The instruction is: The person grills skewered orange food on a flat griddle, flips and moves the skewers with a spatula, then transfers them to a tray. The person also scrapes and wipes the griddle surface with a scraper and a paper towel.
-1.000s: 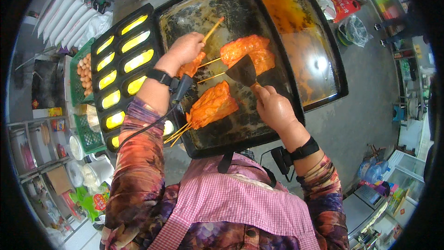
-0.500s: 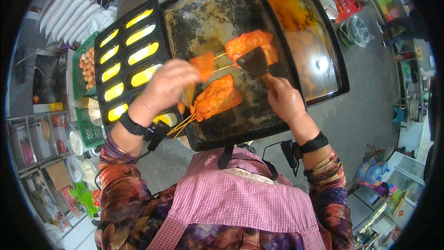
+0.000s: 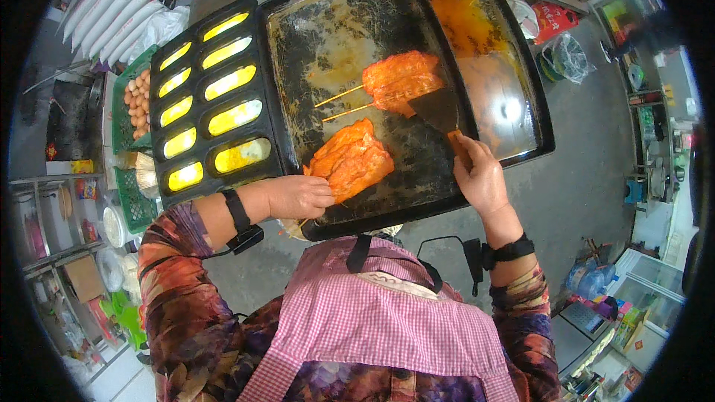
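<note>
Dark griddle (image 3: 320, 52) fills the middle, its surface scorched and blotched with pale brown. To its right, an oil-filled tray (image 3: 542, 108), amber at the far end, glare at the near. To its left, a black mould pan (image 3: 199, 104), two columns of oval wells filled yellow, some paler. Farther left, a green basket (image 3: 138, 205).

Far slabs (image 3: 402, 82): on the griddle's right half, side by side, orange-red, glossy, edges uneven. Near slab (image 3: 350, 160): nearer and to the left, the same orange-red, surface wrinkled and folded, wet-looking.

My right hand (image 3: 482, 179), at the griddle's near right edge, grasps a spatula (image 3: 438, 109) by its wooden handle; the wide dark blade lies against the right edge of the far slabs. My left hand (image 3: 302, 195) covers the near slab's near left end, fingers curled; what they grasp underneath I cannot tell.

Two thin pale skewers (image 3: 339, 97) run leftward from the far slabs. Smallest: brown eggs (image 3: 138, 104), heaped in the basket.
</note>
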The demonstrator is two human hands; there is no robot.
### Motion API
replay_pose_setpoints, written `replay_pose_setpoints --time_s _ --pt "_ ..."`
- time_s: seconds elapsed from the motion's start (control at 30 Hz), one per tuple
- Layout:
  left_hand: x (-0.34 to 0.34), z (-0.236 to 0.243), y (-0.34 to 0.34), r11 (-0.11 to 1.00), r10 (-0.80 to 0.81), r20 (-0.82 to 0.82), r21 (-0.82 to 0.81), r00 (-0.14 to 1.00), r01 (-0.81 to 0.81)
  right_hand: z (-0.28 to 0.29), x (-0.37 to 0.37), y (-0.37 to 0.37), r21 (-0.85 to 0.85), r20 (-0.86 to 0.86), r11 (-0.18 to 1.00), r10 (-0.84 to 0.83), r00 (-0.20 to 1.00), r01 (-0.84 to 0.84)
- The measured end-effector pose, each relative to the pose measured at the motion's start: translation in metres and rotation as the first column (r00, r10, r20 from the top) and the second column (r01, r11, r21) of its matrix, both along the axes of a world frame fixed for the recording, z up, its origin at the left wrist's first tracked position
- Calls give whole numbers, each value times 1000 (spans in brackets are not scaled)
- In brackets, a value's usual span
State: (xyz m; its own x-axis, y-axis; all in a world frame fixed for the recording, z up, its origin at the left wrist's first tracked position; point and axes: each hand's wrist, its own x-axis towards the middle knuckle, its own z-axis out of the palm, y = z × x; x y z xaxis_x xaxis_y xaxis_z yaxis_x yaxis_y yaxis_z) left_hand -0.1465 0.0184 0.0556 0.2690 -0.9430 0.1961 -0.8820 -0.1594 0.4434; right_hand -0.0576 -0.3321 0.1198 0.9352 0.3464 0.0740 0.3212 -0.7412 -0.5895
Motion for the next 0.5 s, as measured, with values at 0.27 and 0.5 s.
replay_pose_setpoints --time_s 0.27,0.5 --pt "48 -11 -13 764 645 -92 98 758 -638 15 -12 -10 -88 -110 996 5 994 -15" --pt "110 -35 -48 393 911 -12 328 413 -859 6 9 21 -142 -121 987 58 991 -75"
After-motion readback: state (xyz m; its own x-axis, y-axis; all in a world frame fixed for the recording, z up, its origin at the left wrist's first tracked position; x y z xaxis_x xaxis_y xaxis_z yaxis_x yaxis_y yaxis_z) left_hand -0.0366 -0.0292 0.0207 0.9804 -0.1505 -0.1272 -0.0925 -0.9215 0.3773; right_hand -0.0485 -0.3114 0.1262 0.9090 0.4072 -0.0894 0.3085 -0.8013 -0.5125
